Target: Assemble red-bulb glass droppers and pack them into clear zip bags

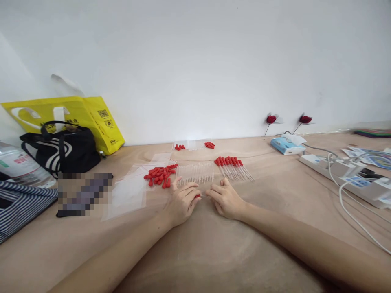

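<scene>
Between my two hands, a red rubber dropper bulb [198, 195] meets the end of a thin glass dropper tube [203, 196]. My left hand [183, 201] pinches the bulb, and my right hand [226, 200] grips the tube, most of which its fingers hide. How far the tube sits inside the bulb I cannot tell. Just beyond my left hand lies a heap of loose red bulbs [159, 175]. Bare glass tubes [195, 173] lie side by side in a row past my fingertips. To their right, several droppers with red bulbs fitted [233, 166] lie slanted together.
Clear plastic bags [128, 197] lie left of the heap. More bulbs and tubes [192, 145] sit by the wall. Left stand a yellow bag [104, 126], a black bag [76, 150] and a pixelated dark object [85, 195]. Right are a tissue pack [285, 145] and power strip [345, 179] with cables.
</scene>
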Motion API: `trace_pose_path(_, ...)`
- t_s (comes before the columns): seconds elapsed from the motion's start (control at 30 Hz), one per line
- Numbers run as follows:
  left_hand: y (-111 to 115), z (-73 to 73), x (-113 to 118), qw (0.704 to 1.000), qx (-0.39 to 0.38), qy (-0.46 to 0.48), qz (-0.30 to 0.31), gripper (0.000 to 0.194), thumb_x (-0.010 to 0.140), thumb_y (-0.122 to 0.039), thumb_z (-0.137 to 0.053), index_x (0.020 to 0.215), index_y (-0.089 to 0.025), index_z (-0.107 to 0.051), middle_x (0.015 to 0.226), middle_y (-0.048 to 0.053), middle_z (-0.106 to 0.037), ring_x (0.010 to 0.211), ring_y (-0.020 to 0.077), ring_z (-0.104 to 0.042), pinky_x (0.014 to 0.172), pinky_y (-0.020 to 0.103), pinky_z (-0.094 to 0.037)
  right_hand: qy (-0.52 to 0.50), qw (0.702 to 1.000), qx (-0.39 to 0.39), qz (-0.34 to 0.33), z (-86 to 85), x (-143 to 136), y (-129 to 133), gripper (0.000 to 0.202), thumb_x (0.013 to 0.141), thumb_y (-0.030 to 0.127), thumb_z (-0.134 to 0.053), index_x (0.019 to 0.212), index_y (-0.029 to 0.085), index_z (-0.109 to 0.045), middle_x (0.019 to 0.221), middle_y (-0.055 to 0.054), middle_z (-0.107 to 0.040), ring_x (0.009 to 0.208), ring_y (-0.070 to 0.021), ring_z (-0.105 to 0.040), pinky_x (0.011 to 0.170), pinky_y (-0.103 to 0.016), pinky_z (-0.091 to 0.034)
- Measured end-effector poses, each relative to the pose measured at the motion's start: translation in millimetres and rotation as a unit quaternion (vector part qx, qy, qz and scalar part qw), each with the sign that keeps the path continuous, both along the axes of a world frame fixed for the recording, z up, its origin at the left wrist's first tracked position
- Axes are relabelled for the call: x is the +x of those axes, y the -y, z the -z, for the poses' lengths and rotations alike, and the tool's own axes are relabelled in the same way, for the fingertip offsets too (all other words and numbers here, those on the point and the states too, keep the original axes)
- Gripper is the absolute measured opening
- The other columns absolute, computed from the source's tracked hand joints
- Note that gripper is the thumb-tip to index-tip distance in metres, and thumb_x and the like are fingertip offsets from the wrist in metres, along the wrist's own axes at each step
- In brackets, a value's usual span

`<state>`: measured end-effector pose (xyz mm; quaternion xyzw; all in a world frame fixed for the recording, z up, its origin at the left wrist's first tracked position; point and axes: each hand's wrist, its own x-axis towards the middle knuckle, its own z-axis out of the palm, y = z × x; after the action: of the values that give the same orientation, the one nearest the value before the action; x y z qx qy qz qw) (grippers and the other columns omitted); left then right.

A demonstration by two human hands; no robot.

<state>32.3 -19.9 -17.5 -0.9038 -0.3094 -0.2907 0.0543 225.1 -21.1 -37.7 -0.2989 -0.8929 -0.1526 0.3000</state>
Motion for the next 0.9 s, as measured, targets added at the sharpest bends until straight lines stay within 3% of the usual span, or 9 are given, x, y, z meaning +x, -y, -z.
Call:
trace_pose_path(0.27,-3,-1.9,-4,1.0,-0.029,-0.003,-0.003,0.012,0.084,-0.024,-0.045,0.083,-0.022,-0.057,0.08,-0.003,-0.068,0.097,0.017,-0.056,0.101,0.045,-0.001,-0.007,0.999,-0.051,-0.004,0.2,2,-2,0.022,0.082,0.009,-0.035,0.082,0.014,-0.056,0.073,-0.004,-0.056,0.061,-0.0125,-0.04,0.065,-0.03,-0.021)
trace_pose_path(0.5,-2,-6.2,-10,0.999,-0.032,0.008,-0.019,0.01,0.082,-0.029,-0.05,0.08,-0.023,-0.058,0.078,-0.004,-0.068,0.092,0.0178,-0.056,0.099,0.046,-0.004,-0.017,0.999,-0.047,0.019,-0.5,1,0,0.02,0.084,0.014,-0.036,0.083,0.016,-0.056,0.071,-0.002,-0.057,0.061,-0.0118,-0.042,0.065,-0.03,-0.02)
trace_pose_path(0.9,-3,-3.9,-5,0.998,-0.065,0.017,-0.016,0.013,0.081,-0.029,-0.049,0.076,-0.023,-0.059,0.075,-0.003,-0.067,0.088,0.018,-0.056,0.095,0.046,-0.011,-0.04,0.996,-0.079,-0.025,-0.6,1,-2,0.021,0.082,0.011,-0.035,0.082,0.014,-0.056,0.068,-0.003,-0.056,0.06,-0.0121,-0.043,0.063,-0.028,-0.023)
